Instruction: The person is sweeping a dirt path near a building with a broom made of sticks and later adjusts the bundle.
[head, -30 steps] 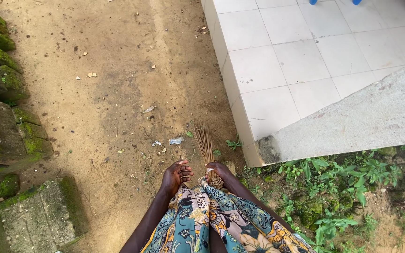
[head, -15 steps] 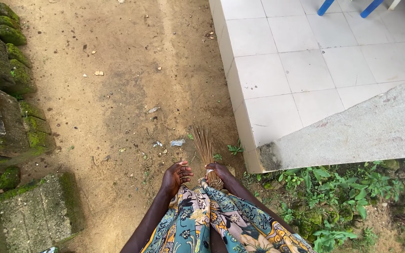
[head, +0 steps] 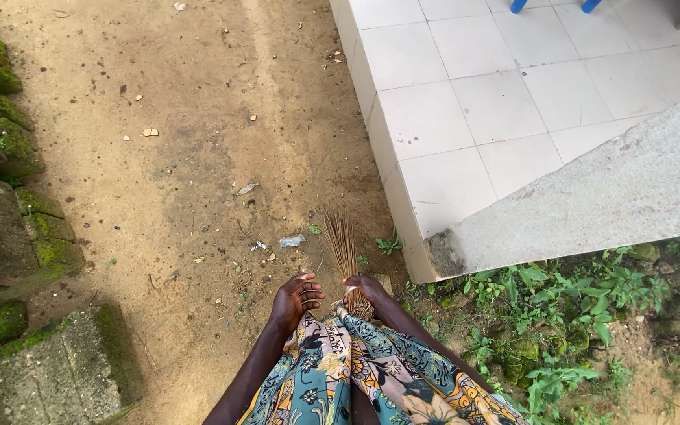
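Observation:
My right hand (head: pixel 369 289) grips the bound end of a short broom of thin brown sticks (head: pixel 343 245), whose bristles fan out forward over the dirt. Just left of it, my left hand (head: pixel 296 300) is curled with bent fingers against the top of my patterned blue and yellow wrap (head: pixel 356 370); whether it pinches the cloth I cannot tell. Small litter lies ahead of the broom: a pale scrap (head: pixel 292 241) and bits of paper (head: pixel 259 246).
A raised white tiled floor (head: pixel 466 102) with a grey concrete ramp (head: pixel 615 197) lies to the right. Green weeds (head: pixel 560 307) grow below the ramp. Mossy stone blocks (head: pixel 1 197) line the left. Blue furniture legs (head: pixel 552 5) show at the top.
Both hands and the broom stay in place. The view has shifted slightly, swinging one way and back, so the ground and tiles slide in the frame.

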